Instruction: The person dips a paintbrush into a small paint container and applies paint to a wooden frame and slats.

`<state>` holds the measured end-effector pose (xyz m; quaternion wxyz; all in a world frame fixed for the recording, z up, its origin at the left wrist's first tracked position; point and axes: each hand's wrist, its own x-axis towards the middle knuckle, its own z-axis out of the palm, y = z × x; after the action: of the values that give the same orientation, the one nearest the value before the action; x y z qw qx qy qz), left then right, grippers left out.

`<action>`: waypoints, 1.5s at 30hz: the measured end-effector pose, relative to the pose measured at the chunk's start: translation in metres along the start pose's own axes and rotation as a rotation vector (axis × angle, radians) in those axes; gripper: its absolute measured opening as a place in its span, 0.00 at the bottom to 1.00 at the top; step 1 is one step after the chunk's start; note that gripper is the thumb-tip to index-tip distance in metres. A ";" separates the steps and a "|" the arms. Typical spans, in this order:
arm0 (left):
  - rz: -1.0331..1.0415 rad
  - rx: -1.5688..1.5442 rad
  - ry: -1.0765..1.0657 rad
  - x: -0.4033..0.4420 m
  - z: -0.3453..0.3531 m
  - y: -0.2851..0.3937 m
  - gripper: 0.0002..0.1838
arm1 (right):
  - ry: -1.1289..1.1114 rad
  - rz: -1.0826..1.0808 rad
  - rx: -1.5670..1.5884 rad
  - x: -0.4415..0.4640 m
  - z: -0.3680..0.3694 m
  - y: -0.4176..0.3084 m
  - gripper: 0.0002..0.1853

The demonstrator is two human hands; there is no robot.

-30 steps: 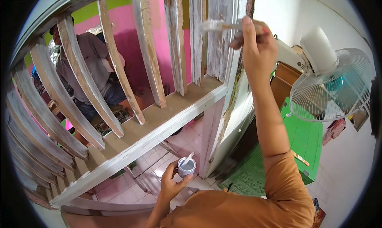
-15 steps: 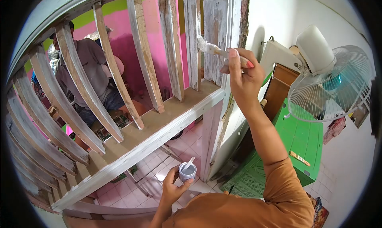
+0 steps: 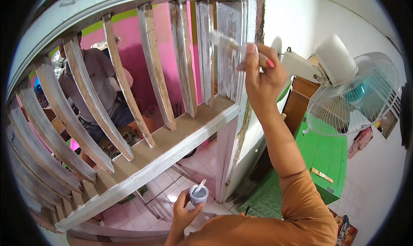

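Observation:
My right hand (image 3: 263, 70) is raised and closed around the handle of a paintbrush (image 3: 228, 41). The brush's pale bristles are blurred and lie against or just before a narrow wooden slat (image 3: 204, 57) near the right end of the railing; contact is hard to tell. Lower down, my left hand (image 3: 185, 212) grips a small can of grey paint (image 3: 198, 197), held upright. A white stick (image 3: 200, 185) leans in the can and pokes out over its rim. Patchy white paint and bare brown wood show on the slats.
A wall fan (image 3: 350, 93) juts out on the right above a green cabinet (image 3: 322, 151), where another brush (image 3: 322, 175) lies. Behind the slats a person in a grey shirt (image 3: 97, 74) sits before a pink wall (image 3: 137, 65). The ledge (image 3: 180, 125) runs under the slats.
The brush has moved slightly up and left along the slat, its bristles now smeared by motion. My view has shifted a little; the left hand keeps holding the can.

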<state>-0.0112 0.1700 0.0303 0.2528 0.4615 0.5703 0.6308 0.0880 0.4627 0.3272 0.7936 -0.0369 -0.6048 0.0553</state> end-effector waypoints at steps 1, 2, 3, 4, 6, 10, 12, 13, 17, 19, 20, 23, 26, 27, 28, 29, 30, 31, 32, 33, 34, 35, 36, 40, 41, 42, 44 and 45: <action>0.001 0.007 -0.005 -0.001 -0.002 0.000 0.32 | 0.007 0.003 -0.002 0.009 0.004 0.001 0.04; -0.002 0.032 0.010 -0.006 -0.003 0.001 0.32 | 0.033 -0.015 0.028 0.019 0.009 -0.001 0.04; 0.008 0.056 0.027 -0.004 -0.004 0.001 0.31 | 0.063 -0.045 0.063 0.030 0.017 0.000 0.04; 0.009 0.033 0.037 -0.003 -0.004 0.002 0.31 | 0.089 -0.075 0.096 0.035 0.025 0.001 0.04; 0.015 0.011 0.053 -0.003 -0.003 -0.001 0.31 | 0.045 -0.068 0.043 0.028 0.023 -0.001 0.04; 0.015 -0.004 0.068 -0.007 -0.003 -0.004 0.31 | -0.022 -0.057 -0.041 0.019 0.014 -0.007 0.05; 0.025 0.001 0.068 -0.007 -0.004 -0.005 0.31 | 0.043 -0.174 -0.066 0.032 0.018 -0.009 0.05; 0.034 0.009 0.065 -0.008 -0.005 -0.004 0.31 | 0.044 -0.168 -0.068 0.040 0.022 -0.007 0.05; -0.018 0.040 0.031 -0.010 -0.008 -0.002 0.33 | -0.014 -0.233 -0.028 0.048 0.023 0.000 0.05; -0.025 0.031 0.040 -0.011 -0.008 0.000 0.32 | -0.096 -0.093 -0.011 0.040 0.017 -0.005 0.06; -0.016 0.018 0.055 -0.012 -0.007 -0.001 0.32 | -0.098 -0.095 -0.004 0.043 0.017 -0.005 0.06; -0.025 0.012 0.039 -0.012 -0.006 -0.004 0.32 | -0.019 -0.139 0.060 0.055 0.019 -0.001 0.06; -0.019 0.014 0.021 -0.010 -0.004 -0.003 0.33 | -0.102 -0.235 -0.051 0.059 0.023 0.003 0.11; -0.024 0.015 0.020 -0.009 -0.002 0.000 0.33 | -0.104 -0.231 -0.053 0.056 0.020 0.002 0.11; -0.026 0.000 0.036 -0.009 0.000 0.003 0.32 | -0.110 -0.175 -0.027 0.052 0.015 -0.002 0.09; -0.025 -0.016 0.052 -0.008 0.001 0.005 0.31 | -0.116 -0.121 -0.001 0.052 0.012 -0.005 0.07; -0.025 -0.017 0.054 -0.009 0.001 0.004 0.31 | -0.096 -0.137 0.014 0.056 0.010 -0.004 0.07; -0.026 -0.001 0.053 -0.009 0.000 0.004 0.31 | -0.096 -0.137 0.015 0.061 0.013 0.001 0.07; -0.026 0.018 0.050 -0.009 0.000 0.004 0.32 | -0.090 -0.163 0.036 0.066 0.018 0.007 0.07; -0.023 0.025 0.049 -0.007 -0.001 0.003 0.32 | -0.078 -0.189 0.057 0.070 0.021 0.007 0.07; -0.025 0.022 0.039 -0.008 -0.002 0.000 0.32 | -0.123 -0.177 0.011 0.067 0.018 0.004 0.07; -0.029 0.017 0.030 -0.010 -0.002 -0.002 0.32 | -0.123 -0.172 0.010 0.060 0.014 0.000 0.07; -0.033 0.015 0.031 -0.011 -0.002 -0.001 0.32 | -0.197 -0.171 -0.039 0.054 0.008 -0.005 0.07; -0.013 0.021 0.056 -0.010 0.000 -0.001 0.32 | -0.212 -0.164 -0.070 0.053 0.000 -0.003 0.09; -0.024 0.032 0.050 -0.012 -0.001 -0.001 0.32 | -0.164 -0.206 -0.092 0.057 0.002 0.000 0.11; -0.034 0.034 0.050 -0.012 0.000 -0.001 0.32 | -0.152 -0.225 0.017 0.061 0.010 0.004 0.11; -0.024 0.023 0.041 -0.012 0.001 0.000 0.32 | -0.198 -0.240 -0.078 0.050 0.008 -0.001 0.11; -0.027 0.020 0.038 -0.014 0.000 0.000 0.32 | -0.241 -0.272 -0.169 0.046 0.006 -0.004 0.10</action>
<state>-0.0049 0.1581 0.0262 0.2457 0.4440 0.5877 0.6301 0.0947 0.4646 0.3733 0.7097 -0.0143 -0.6973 -0.0995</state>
